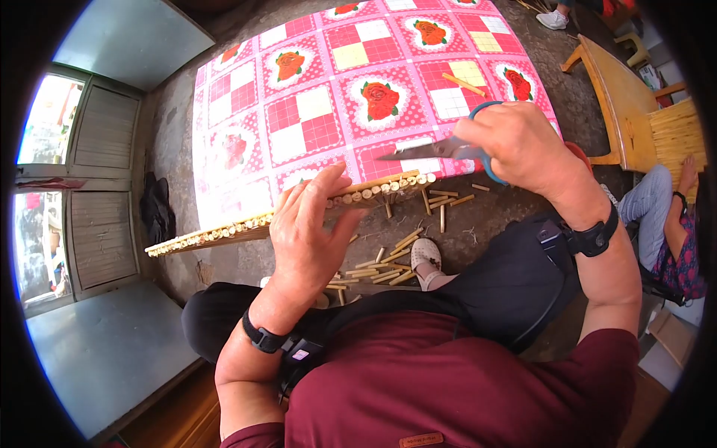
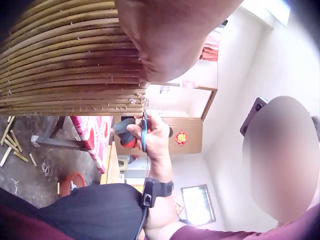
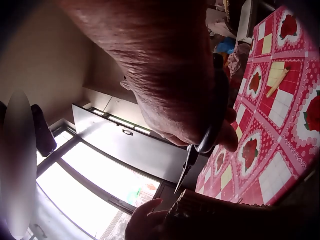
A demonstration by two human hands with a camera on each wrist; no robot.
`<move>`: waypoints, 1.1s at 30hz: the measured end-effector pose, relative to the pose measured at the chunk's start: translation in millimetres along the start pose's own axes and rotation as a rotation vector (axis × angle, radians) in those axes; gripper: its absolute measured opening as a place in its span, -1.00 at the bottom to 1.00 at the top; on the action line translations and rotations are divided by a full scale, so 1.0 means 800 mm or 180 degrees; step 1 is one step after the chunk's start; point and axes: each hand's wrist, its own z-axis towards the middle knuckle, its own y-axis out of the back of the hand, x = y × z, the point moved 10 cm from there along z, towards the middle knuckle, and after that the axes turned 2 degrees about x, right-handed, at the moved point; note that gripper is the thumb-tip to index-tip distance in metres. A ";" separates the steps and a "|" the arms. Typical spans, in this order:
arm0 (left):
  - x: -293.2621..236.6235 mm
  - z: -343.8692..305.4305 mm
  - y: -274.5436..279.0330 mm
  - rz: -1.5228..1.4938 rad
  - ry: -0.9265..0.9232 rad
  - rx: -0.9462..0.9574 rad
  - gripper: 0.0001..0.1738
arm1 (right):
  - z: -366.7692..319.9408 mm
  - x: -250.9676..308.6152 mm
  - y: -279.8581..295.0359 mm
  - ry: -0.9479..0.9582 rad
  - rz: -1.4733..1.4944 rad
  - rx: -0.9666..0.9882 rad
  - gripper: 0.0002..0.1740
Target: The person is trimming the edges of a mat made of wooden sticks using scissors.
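Two hands: both busy, left on the mat, right on the scissors.
Left hand (image 1: 310, 239): fingers curled over the mat's upper edge and clamped on it, right of the middle.
Right hand (image 1: 523, 142): wrapped round the blue scissor handles, fingers through the loops.
Scissors (image 1: 422, 149): tips point left, just above the mat's right end. We cannot tell how far the blades are parted, or if they touch the sticks.
Mat (image 1: 216, 236): thin cane sticks bound side by side, cut ends facing up in a row. It is held in the air over the lap, in front of the table edge, sloping down to the left.
Handling: we judge it light, stiff along the sticks and floppy across them. The ends look splintery, and single sticks could snap.
Where to hold: we'd grip across several sticks at once, close to the end under the blades, so the row does not sag.
Offcuts (image 1: 381, 272): short stick bits scattered on the floor below, beside a shoe.
Table (image 1: 299, 97): pink rose cloth, with one loose stick (image 1: 463, 84) near the right hand.
Chair (image 1: 620, 104): wooden, right of the table, with another person seated past it.
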 end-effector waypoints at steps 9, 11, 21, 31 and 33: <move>0.042 -0.005 0.024 0.1106 0.0178 0.0601 -0.46 | 0.006 0.011 0.004 -0.0216 0.0586 0.0174 -0.47; 0.051 -0.007 0.025 0.0960 0.0269 0.0553 -0.53 | 0.011 0.023 0.001 -0.0054 0.0661 0.0169 -0.45; 0.046 -0.014 0.024 0.1151 -0.0131 0.0239 -0.62 | 0.028 0.052 0.003 0.0078 0.0138 0.0107 -0.62; 0.045 -0.012 0.024 0.1157 -0.0055 0.0262 -0.64 | 0.028 0.055 -0.003 0.0074 0.0017 0.0306 -0.67; 0.044 -0.012 0.024 0.1179 -0.0068 0.0263 -0.64 | 0.026 0.055 -0.005 0.0117 0.0019 0.0286 -0.67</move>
